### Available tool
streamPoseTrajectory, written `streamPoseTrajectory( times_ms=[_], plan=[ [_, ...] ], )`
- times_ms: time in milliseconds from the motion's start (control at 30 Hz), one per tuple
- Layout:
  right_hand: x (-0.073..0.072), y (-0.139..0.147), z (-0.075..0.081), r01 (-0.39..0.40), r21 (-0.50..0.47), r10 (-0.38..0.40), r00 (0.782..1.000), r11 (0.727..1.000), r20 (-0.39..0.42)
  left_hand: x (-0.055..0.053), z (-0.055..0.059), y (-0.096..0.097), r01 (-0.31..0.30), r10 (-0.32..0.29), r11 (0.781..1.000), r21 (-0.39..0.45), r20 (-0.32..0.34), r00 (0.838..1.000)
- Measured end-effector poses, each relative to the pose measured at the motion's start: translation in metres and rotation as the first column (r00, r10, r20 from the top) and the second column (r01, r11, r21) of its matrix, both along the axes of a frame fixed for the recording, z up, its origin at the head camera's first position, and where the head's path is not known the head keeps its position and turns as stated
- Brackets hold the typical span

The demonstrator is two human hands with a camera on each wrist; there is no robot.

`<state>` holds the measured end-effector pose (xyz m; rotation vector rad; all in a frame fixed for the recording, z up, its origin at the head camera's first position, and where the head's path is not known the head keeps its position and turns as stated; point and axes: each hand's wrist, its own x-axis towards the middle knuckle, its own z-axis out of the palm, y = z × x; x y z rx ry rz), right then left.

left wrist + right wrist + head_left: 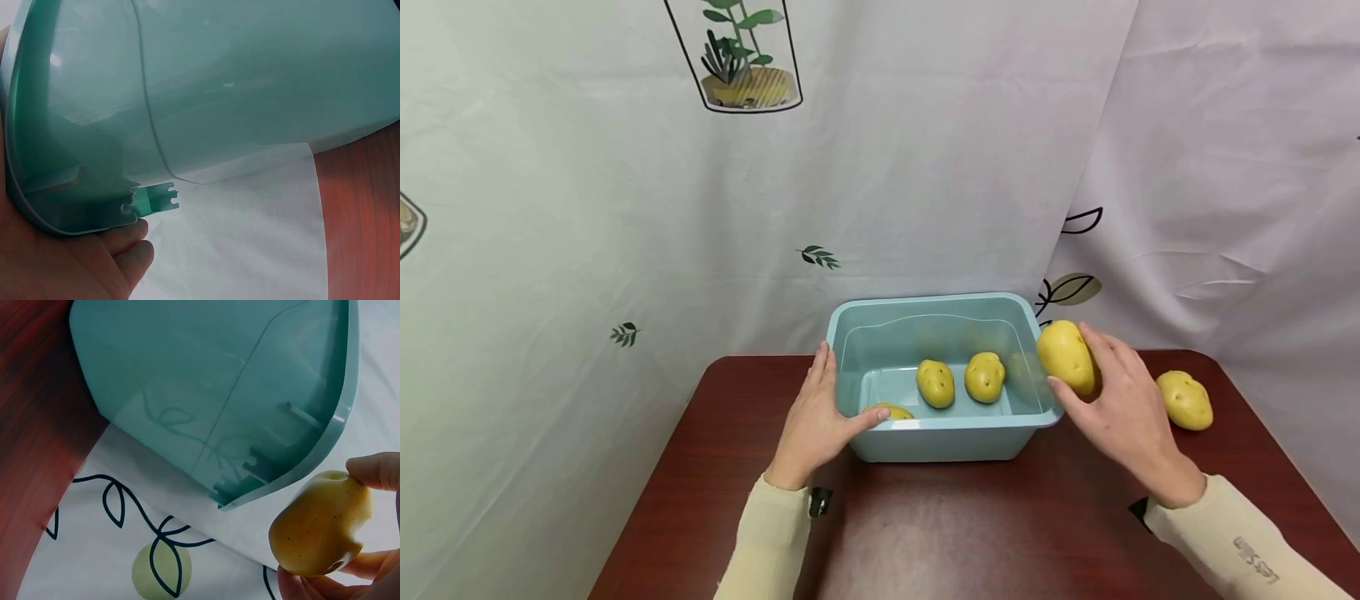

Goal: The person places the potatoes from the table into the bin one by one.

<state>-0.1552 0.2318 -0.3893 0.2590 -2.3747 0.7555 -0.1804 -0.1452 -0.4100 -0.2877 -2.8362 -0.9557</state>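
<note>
In the head view, a light blue plastic bin stands on the table with several yellow potatoes inside, one potato near its middle. My left hand rests against the bin's near left corner, fingers straight along the side and thumb along the front rim; in the left wrist view, fingertips show just below the rim. Beside the bin's right rim, my right hand holds a potato between thumb and fingers. The right wrist view shows this held potato just outside the rim.
Another potato lies on the dark red-brown table, to the right of my right hand. A pale curtain with plant prints hangs right behind the table's back edge.
</note>
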Motion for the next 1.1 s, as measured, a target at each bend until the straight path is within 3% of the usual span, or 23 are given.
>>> streamPoseTrajectory(
  times_ms=[1100],
  plan=[
    [-0.006, -0.036, -0.003, -0.083, 0.005, 0.083, 0.996, 0.996, 0.019, 0.000, 0.000, 0.000, -0.007, 0.006, 1.000, 0.008, 0.019, 1.000]
  ],
)
